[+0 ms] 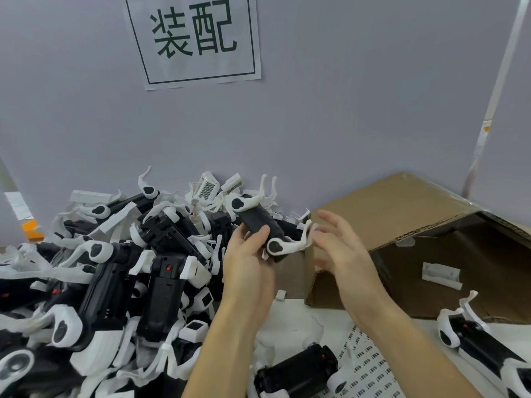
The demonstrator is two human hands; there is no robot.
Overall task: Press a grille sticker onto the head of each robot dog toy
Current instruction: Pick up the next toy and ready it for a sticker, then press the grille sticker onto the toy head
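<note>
My left hand (248,259) grips a black-and-white robot dog toy (260,224) by its black body, lifted above the pile with its white legs sticking out. My right hand (342,248) hovers just to the right of the toy, fingers spread and blurred, holding nothing that I can see. A sticker sheet (370,366) printed with rows of small dark marks lies on the table below my right forearm. The held toy's head is hidden from me.
A big heap of robot dog toys (115,282) fills the left half of the table. An open cardboard box (402,225) lies on its side at the right. Two more toys (298,374) (482,349) lie in front near the sheet. A grey wall with a paper sign (195,38) stands behind.
</note>
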